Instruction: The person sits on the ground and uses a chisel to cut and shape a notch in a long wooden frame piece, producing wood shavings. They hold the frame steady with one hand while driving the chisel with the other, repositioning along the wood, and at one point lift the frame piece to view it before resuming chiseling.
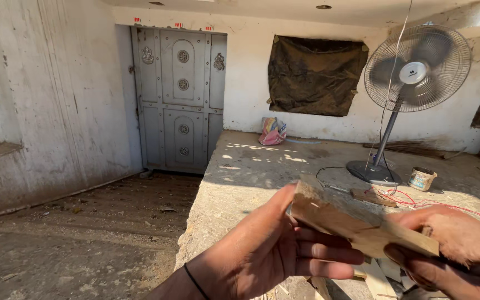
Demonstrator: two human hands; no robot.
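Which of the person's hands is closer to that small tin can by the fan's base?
The right hand. It grips the wooden piece just below the tin can, while the left hand holds the wood's other end, farther off to the can's left.

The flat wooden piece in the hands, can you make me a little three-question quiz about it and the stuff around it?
1. True or false: both hands hold the flat, pale wooden piece.
2. Which thing stands on the rough concrete platform behind the wood? A) a grey pedestal fan B) a blue bucket C) a green chair
3. Fill in: the thin wire lying on the platform beside the fan's base is ____ in colour.

Key:
1. True. The left hand grips the near end and the right hand the other end.
2. A, the grey pedestal fan.
3. Red, the red wire.
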